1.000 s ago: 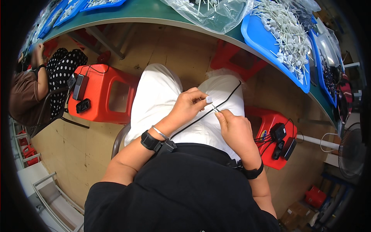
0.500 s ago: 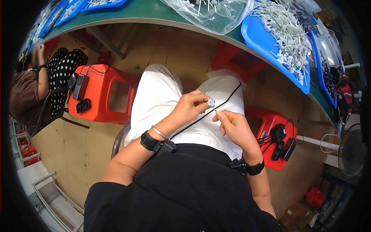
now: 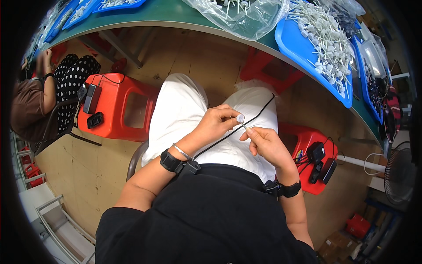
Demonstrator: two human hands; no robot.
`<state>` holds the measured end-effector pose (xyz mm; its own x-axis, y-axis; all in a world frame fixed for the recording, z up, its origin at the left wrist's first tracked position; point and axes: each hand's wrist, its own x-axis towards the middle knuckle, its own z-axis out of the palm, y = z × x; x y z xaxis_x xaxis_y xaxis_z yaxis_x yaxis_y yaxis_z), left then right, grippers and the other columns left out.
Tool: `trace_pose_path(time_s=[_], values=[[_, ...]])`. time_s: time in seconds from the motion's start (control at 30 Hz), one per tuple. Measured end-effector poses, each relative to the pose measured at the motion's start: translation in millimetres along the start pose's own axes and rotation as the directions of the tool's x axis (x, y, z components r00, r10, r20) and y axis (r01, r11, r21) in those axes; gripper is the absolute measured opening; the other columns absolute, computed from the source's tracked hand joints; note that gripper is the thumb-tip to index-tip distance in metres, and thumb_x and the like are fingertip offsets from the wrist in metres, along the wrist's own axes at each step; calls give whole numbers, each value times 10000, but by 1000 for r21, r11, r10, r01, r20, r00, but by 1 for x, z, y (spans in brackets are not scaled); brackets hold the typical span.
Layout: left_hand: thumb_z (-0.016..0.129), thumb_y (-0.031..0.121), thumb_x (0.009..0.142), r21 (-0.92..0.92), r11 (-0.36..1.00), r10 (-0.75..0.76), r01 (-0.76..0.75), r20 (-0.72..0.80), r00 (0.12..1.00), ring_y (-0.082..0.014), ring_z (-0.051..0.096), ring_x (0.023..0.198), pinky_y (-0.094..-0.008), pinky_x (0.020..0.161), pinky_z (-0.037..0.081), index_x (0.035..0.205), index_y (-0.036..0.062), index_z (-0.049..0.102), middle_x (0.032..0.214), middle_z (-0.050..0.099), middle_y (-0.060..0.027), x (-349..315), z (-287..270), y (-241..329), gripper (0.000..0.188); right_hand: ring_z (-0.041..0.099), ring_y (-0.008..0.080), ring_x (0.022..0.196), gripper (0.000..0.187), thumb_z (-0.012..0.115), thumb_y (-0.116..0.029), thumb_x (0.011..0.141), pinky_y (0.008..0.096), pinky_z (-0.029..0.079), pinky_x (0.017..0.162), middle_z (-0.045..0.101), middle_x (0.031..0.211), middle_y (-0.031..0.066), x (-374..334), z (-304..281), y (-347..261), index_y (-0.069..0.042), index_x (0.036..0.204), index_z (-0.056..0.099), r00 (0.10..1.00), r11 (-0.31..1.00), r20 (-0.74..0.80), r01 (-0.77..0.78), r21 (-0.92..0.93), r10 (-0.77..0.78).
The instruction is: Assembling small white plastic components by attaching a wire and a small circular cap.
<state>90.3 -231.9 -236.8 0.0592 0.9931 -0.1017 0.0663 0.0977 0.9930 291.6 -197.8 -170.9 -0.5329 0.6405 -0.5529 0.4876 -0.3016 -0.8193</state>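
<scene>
Above my lap, my left hand [image 3: 214,122] pinches a small white plastic piece [image 3: 240,118] with a rounded head between thumb and fingertips. My right hand [image 3: 267,144] is closed just to the right and nearer to me, thumb against forefinger on a thin rod [image 3: 244,126]. That rod reaches up to the white piece; whether it is the piece's own stem or a separate tool, I cannot tell. A black cord [image 3: 262,110] runs slantwise over my white trousers beneath both hands.
Ahead stands a green table [image 3: 171,14] with a blue tray [image 3: 285,42] heaped with white stemmed pieces and a clear plastic bag [image 3: 259,24]. Red stools [image 3: 115,115] carrying black devices flank me. A person [image 3: 33,103] sits at far left; a fan [image 3: 399,174] is at right.
The white piece has turned slightly in my left fingertips. My right forefinger has shifted a little to the left; both hands otherwise stay in place.
</scene>
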Motion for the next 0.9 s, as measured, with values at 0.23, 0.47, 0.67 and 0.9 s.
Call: trace_pose_path(time_s=[0.23, 0.47, 0.67, 0.9], values=[[695, 128, 939, 30, 999, 34, -34, -10, 999, -84, 581, 685, -229, 608, 486, 1021, 6, 744, 863, 601, -25, -1, 1, 1, 155, 433, 55, 506, 394, 504, -346, 1052, 240, 362, 516, 534, 551, -16, 1, 0, -3, -31, 940, 714, 999, 998, 30, -45, 38, 44], [699, 122, 936, -8, 1000, 2, -2, -4, 1000, -76, 575, 681, -222, 605, 483, 1021, 9, 743, 860, 599, -25, 0, 1, 0, 148, 378, 34, 449, 405, 496, -361, 1059, 209, 296, 448, 540, 545, -9, 4, -3, -4, -28, 950, 698, 986, 970, 117, -143, 197, 121], [698, 119, 936, -43, 999, -24, 25, 10, 1000, -73, 568, 669, -218, 599, 475, 1019, 13, 744, 857, 595, -21, 0, 1, 0, 142, 385, 40, 443, 400, 503, -355, 1058, 211, 302, 451, 528, 531, -18, 6, -6, -2, -24, 936, 694, 981, 965, 154, -149, 217, 117], [701, 140, 940, -31, 999, -39, 39, 11, 999, -69, 567, 675, -216, 599, 472, 1013, 10, 743, 853, 588, -18, 0, 1, 0, 154, 430, 45, 469, 399, 509, -347, 1055, 212, 342, 477, 524, 535, -23, 5, -4, -4, -25, 914, 697, 987, 975, 123, -123, 185, 101]])
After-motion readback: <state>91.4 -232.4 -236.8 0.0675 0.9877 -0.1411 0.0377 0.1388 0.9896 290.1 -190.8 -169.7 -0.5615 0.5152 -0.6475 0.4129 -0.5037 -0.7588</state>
